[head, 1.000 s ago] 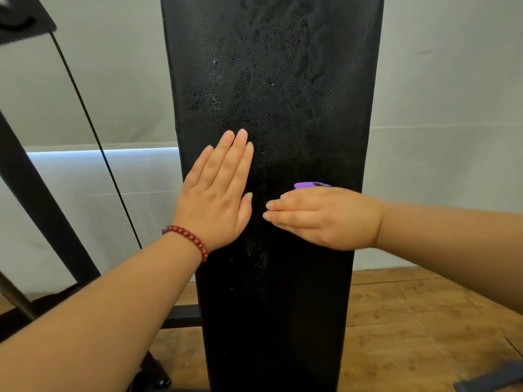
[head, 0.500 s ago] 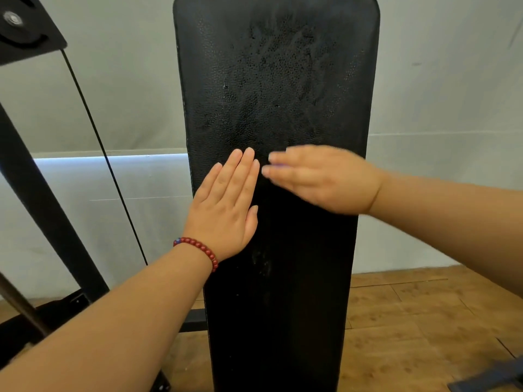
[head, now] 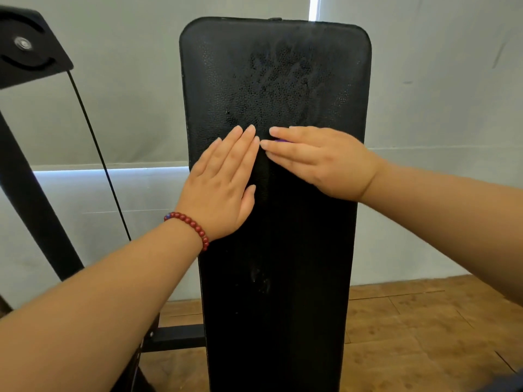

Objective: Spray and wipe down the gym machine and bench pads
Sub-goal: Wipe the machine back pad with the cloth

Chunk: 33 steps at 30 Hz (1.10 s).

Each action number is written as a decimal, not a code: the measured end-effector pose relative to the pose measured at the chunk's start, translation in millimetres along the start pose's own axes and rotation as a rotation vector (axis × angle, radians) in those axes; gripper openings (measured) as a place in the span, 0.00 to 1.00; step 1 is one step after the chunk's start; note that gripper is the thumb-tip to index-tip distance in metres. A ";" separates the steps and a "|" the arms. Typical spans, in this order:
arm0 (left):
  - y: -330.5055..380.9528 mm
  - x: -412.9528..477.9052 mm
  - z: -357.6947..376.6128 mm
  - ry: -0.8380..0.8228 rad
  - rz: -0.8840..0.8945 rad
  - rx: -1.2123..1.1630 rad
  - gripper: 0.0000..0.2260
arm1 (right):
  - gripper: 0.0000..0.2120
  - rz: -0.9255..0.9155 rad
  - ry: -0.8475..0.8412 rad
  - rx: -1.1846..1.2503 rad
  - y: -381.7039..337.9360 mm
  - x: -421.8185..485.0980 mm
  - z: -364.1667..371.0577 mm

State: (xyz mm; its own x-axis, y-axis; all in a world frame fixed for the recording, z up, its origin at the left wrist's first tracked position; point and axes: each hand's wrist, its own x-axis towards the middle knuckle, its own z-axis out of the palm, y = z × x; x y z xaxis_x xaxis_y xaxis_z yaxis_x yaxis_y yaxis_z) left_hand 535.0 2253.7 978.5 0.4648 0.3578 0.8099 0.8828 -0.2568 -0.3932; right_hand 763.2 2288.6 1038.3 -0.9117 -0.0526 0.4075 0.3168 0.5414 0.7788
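Head view: one black upright pad [head: 277, 278] is seen, with two hands laid on it side by side at mid-height. The left hand [head: 223, 188] is pressed flat on the pad's left half, fingers straight and together, with nothing held. The right hand [head: 319, 159] is laid across the right half, fingers straight and pointing left, their tips almost meeting the left hand's. One purple thing [head: 281, 140] is pressed beneath them, and only a sliver is shown. Fine droplets [head: 277, 80] are spread over the pad's upper part. One red bead bracelet [head: 192, 222] is worn on the left wrist. One thin cable [head: 96, 142] and one black frame post [head: 31, 199] are seen at left, above a wooden floor [head: 424, 335].
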 end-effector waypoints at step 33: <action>-24.2 46.4 -5.7 0.042 -0.093 0.005 0.30 | 0.22 0.138 -0.011 0.021 -15.8 5.4 1.8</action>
State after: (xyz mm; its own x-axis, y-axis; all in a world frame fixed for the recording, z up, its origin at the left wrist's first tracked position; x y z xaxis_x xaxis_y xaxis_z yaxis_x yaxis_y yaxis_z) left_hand 534.8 2271.3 1028.1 0.3780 0.3421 0.8603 0.9223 -0.2202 -0.3177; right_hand 752.8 2281.3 1027.4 -0.8627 0.0328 0.5047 0.4340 0.5603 0.7054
